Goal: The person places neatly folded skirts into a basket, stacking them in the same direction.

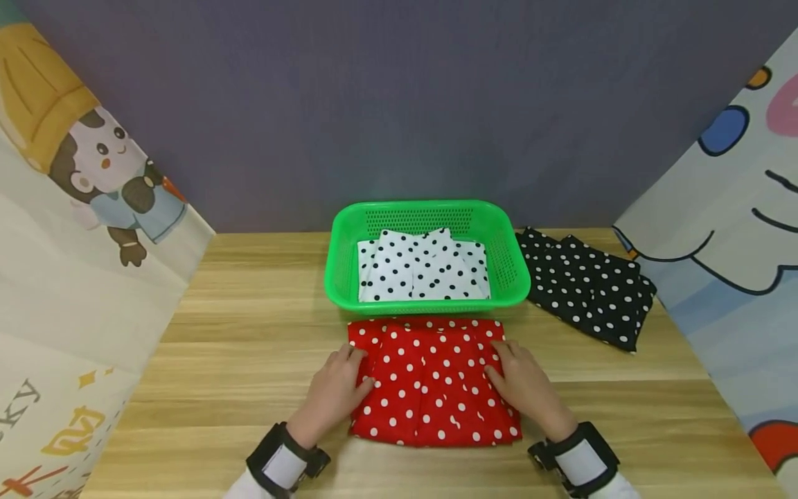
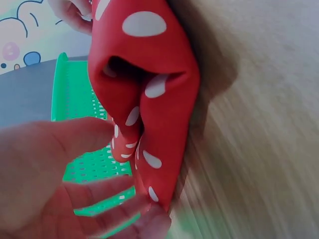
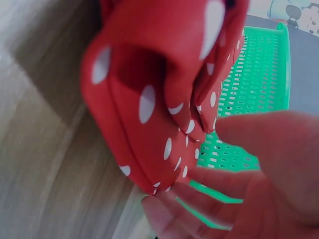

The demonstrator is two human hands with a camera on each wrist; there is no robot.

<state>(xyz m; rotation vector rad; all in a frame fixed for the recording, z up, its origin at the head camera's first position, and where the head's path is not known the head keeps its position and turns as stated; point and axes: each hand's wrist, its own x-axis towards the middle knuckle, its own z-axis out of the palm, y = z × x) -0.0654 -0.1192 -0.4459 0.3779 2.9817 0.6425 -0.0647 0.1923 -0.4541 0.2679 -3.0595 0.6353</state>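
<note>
A folded red cloth with white dots (image 1: pixel 430 388) lies flat on the table in front of the green basket. At its left edge is my left hand (image 1: pixel 337 384), thumb and fingers fairly straight and touching the fabric. My right hand (image 1: pixel 526 384) touches the right edge in much the same way. Both wrist views show the side of the red cloth (image 2: pixel 159 119) as loose, open folds, with the fingers (image 3: pixel 199 199) spread near its far corner. Inside the green basket (image 1: pixel 337 277) sits a folded white cloth with black dots (image 1: pixel 424 270).
To the right of the basket, a folded black cloth with white dots (image 1: pixel 586 287) lies at an angle on the wooden table (image 1: pixel 249 333). A dark grey panel (image 1: pixel 399 104) stands behind, and cartoon-printed sheets (image 1: pixel 75 277) flank both sides.
</note>
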